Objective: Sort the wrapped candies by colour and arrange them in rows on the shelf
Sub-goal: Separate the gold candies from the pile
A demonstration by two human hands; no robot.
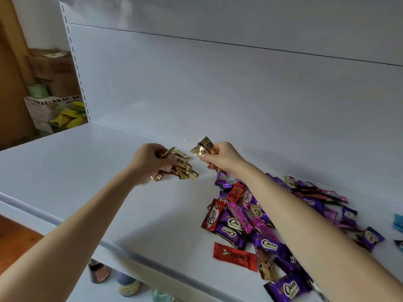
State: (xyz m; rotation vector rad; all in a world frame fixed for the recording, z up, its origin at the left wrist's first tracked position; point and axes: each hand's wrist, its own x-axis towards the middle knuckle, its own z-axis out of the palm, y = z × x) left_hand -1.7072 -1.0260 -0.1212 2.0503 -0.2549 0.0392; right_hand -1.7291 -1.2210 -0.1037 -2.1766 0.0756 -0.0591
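On the white shelf [87, 175] a small heap of gold candies [183, 168] lies near the back wall. My left hand [148, 162] hovers over that heap and pinches a gold candy [168, 152]. To the right, my right hand [220, 158] grips a gold candy [207, 146] held upright just above the shelf. A mixed pile of purple, red, pink and gold candies [261, 221] spreads across the right half of the shelf, partly hidden under my right forearm. One red candy [235, 256] lies apart near the front edge.
Blue candies [398, 223] show at the right border. Cardboard boxes and a crate of yellow packets [65, 114] stand on the floor left of the shelf unit. Bottles [100, 273] sit on the lower shelf beneath the front edge.
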